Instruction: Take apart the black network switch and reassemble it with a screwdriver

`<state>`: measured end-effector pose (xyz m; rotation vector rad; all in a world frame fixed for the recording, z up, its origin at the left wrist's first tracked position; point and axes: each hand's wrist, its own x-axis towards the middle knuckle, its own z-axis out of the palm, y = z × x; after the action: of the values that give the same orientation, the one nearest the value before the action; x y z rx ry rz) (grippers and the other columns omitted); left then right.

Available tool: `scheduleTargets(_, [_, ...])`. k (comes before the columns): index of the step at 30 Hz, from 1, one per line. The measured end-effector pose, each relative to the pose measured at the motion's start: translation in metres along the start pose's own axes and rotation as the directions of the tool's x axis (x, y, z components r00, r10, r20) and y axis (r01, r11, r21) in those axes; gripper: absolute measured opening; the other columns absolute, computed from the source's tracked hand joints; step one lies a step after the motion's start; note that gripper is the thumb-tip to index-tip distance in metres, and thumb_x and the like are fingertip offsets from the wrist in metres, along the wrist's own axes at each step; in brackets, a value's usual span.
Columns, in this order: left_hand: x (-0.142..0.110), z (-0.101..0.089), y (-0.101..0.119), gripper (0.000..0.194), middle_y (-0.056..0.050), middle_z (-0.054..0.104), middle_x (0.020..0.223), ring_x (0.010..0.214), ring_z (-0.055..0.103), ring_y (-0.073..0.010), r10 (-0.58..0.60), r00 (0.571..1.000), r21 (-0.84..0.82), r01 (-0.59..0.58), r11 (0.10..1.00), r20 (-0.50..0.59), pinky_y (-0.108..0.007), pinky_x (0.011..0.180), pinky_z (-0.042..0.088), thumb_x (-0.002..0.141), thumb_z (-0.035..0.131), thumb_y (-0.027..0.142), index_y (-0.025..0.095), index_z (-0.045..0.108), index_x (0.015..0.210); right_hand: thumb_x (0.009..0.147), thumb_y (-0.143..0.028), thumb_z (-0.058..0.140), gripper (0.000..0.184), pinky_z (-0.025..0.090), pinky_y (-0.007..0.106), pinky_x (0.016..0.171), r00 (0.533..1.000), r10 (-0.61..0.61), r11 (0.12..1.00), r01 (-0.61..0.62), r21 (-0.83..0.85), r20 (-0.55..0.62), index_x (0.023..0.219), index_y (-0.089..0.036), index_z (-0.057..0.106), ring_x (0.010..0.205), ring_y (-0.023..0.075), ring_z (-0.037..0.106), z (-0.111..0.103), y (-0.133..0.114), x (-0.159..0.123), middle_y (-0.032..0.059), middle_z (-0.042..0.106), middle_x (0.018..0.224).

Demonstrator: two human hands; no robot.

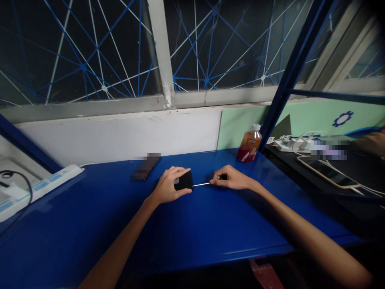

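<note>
Black box (185, 181) on blue table, between hands; left hand (169, 186) half-open, gripping it. Right hand (230, 178) curled closed round screwdriver (201, 184), shaft pointing left, tip at box's near-right edge.

Single view, head-worn, no second view to share. Looks forward and down over blue table (207, 224), both arms reaching in from below; table at close range, window (120, 52) behind, across top.
</note>
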<state>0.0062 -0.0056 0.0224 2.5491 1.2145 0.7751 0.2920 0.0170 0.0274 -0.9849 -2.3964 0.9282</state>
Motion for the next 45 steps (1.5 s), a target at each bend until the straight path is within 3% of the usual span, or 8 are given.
scheduleTargets(7, [0.000,-0.001,0.001,0.062,-0.009,0.059,0.122,0.112,0.052,-0.0305,0.006,1.000,-0.032,-0.006,0.999,-0.016,-0.055,0.098,0.039,0.074,0.069,0.047,0.027,0.053,0.130,0.085,-0.049,0.054,0.040,0.026,0.023,0.047,0.999,0.031,0.997,-0.032,0.076,0.015,0.069,-0.014,0.064,0.049,0.0079,0.034,0.001,0.001,0.001,-0.0031,0.048,0.054])
scheduleTargets(28, [0.001,-0.002,0.003,0.059,-0.008,0.059,0.122,0.112,0.052,-0.0290,0.011,0.999,-0.028,-0.012,1.000,-0.036,-0.050,0.096,0.042,0.075,0.071,0.045,0.026,0.054,0.128,0.086,-0.047,0.053,0.039,0.026,0.024,0.048,0.999,-0.018,1.000,0.018,-0.016,-0.026,0.074,-0.014,0.068,0.051,0.0082,0.033,0.000,0.005,0.001,-0.0031,0.049,0.056])
scheduleTargets(33, [0.001,0.000,0.002,0.060,-0.009,0.059,0.123,0.112,0.052,-0.0292,0.005,0.999,-0.014,-0.005,1.000,-0.036,-0.050,0.096,0.041,0.075,0.070,0.047,0.026,0.054,0.129,0.086,-0.048,0.055,0.037,0.027,0.024,0.049,0.998,-0.013,0.994,0.008,-0.105,-0.055,0.077,-0.015,0.070,0.050,0.0085,0.038,-0.002,0.003,-0.001,-0.0018,0.055,0.057])
scheduleTargets(40, [0.001,0.005,-0.003,0.060,-0.009,0.061,0.120,0.111,0.053,-0.0289,-0.022,0.995,0.043,0.026,0.999,-0.096,-0.050,0.096,0.040,0.075,0.069,0.049,0.025,0.053,0.128,0.081,-0.050,0.062,0.035,0.031,0.028,0.058,0.978,-0.073,0.942,0.002,-0.337,-0.198,0.081,-0.017,0.071,0.060,0.0136,0.051,-0.002,-0.008,-0.003,0.0054,0.066,0.071])
scheduleTargets(45, [-0.001,0.009,-0.008,0.060,-0.008,0.061,0.120,0.110,0.053,-0.0281,-0.039,0.996,0.087,0.045,0.995,-0.076,-0.048,0.095,0.040,0.075,0.069,0.049,0.026,0.053,0.129,0.084,-0.048,0.059,0.034,0.035,0.028,0.061,0.984,-0.078,0.910,0.004,-0.415,-0.161,0.083,-0.016,0.069,0.066,0.0160,0.055,0.001,-0.012,-0.004,0.0073,0.065,0.077])
